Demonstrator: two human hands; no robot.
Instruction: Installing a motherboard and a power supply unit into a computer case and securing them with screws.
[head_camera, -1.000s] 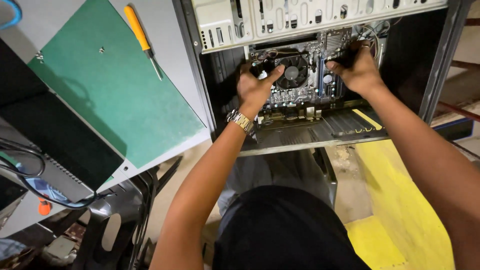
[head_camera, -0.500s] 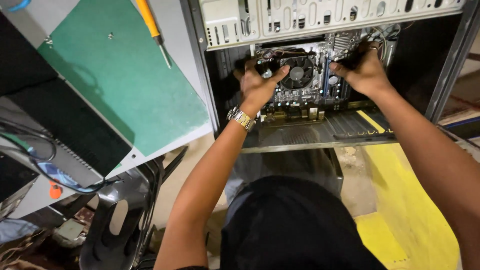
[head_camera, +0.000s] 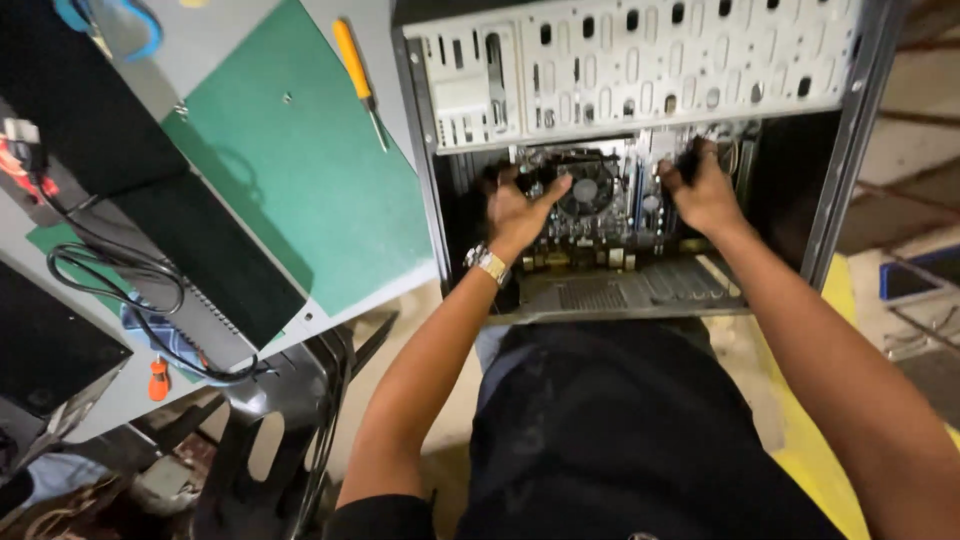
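Perforated matt metal computer case (head_camera: 640, 60)

Bare forearms, a metal wristwatch (head_camera: 490, 263) on the left wrist, dark short-sleeved clothing (head_camera: 620, 440).

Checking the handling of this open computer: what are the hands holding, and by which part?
Both hands, left hand and right hand, rest on the motherboard at its left and right sides; whether fingers actually close around its edges cannot be told.

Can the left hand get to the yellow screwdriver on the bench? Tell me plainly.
Probably yes. The left hand is inside the computer case, but nothing lies between it and the yellow screwdriver.
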